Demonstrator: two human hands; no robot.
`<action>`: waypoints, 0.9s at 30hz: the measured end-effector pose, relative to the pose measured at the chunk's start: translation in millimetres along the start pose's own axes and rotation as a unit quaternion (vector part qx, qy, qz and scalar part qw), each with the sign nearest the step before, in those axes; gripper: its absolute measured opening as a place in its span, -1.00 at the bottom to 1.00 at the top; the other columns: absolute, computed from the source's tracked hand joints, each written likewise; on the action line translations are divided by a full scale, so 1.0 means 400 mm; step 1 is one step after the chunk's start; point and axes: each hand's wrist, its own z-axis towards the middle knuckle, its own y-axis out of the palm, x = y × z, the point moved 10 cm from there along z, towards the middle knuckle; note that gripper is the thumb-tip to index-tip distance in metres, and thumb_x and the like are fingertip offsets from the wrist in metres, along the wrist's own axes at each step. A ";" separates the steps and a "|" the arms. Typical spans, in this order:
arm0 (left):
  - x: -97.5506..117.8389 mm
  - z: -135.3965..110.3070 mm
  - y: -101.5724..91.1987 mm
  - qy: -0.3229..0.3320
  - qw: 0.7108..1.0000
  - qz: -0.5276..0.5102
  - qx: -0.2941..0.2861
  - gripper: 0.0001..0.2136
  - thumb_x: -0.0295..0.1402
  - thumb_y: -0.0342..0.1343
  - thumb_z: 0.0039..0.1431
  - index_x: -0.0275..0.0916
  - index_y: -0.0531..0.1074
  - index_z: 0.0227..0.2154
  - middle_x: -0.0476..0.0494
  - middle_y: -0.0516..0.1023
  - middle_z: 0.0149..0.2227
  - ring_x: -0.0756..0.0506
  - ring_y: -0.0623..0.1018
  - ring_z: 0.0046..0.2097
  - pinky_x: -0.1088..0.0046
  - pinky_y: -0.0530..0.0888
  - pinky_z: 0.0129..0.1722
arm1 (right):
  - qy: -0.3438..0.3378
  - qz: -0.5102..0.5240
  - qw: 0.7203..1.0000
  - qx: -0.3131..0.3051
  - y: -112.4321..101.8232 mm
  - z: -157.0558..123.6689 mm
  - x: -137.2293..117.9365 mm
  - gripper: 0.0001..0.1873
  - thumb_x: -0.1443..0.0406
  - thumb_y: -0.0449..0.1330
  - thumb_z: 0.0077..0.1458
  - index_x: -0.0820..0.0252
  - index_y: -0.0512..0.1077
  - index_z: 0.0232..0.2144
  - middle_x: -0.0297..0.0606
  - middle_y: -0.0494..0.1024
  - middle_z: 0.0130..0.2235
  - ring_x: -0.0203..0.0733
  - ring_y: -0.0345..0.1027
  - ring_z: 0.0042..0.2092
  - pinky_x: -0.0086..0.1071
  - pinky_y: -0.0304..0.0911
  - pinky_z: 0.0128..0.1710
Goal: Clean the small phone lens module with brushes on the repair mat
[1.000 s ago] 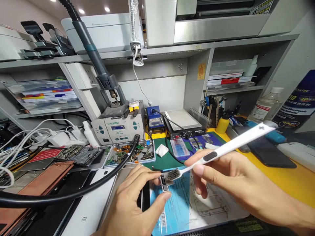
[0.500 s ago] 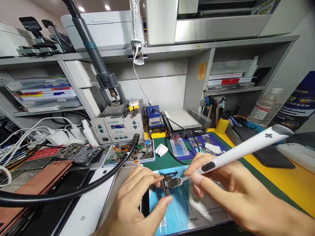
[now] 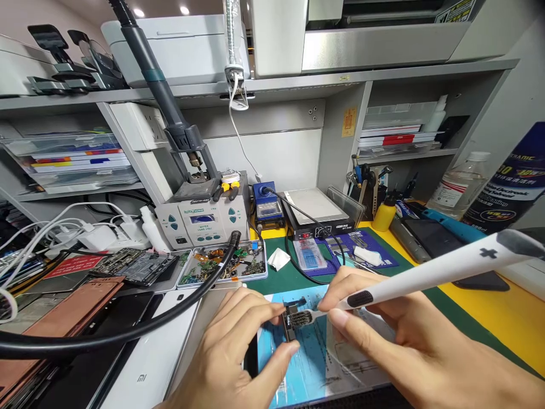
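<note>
My left hand [image 3: 232,355] pinches a small dark electronic part [image 3: 291,322] between thumb and fingers, just above a blue-and-white printed sheet [image 3: 315,363]. My right hand [image 3: 395,346] grips a long white brush [image 3: 430,272] by its handle, thumb beside the black grip patch. The bristle head [image 3: 301,318] rests against the small part. The handle slants up to the right, its grey end near the frame's right edge.
A black hose [image 3: 128,332] curves across the left. Behind lie a tray of circuit scraps [image 3: 221,267], a soldering station [image 3: 202,218], a hot plate [image 3: 317,213], a yellow bottle [image 3: 384,215], a clear bottle [image 3: 458,187] and phones [image 3: 140,363] on the left.
The view and both hands have drifted slightly; the brush head has slid down onto the small part, and the handle now lies flatter, pointing further right.
</note>
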 end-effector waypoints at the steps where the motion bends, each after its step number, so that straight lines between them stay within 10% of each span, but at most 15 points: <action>1: 0.001 0.000 -0.001 0.003 1.000 0.001 0.000 -0.79 -0.56 0.25 0.09 -0.28 0.43 -0.21 -0.09 0.51 -0.32 -0.06 0.49 -0.21 0.36 0.48 -0.16 | -0.011 0.004 1.000 0.004 -0.001 0.000 -0.005 -0.82 0.23 0.01 0.35 0.08 0.36 -0.29 -0.34 0.37 -0.39 -0.20 0.28 -0.39 -0.36 0.33 -0.39; 27: 0.011 0.001 0.014 0.027 0.999 0.001 -0.024 -0.79 -0.55 0.23 0.13 -0.33 0.45 -0.16 -0.16 0.54 -0.29 -0.09 0.49 -0.20 0.30 0.52 -0.19 | -0.027 0.004 1.000 0.003 -0.006 -0.007 -0.011 -0.86 0.26 0.03 0.34 0.07 0.37 -0.26 -0.31 0.43 -0.32 -0.20 0.36 -0.31 -0.37 0.38 -0.33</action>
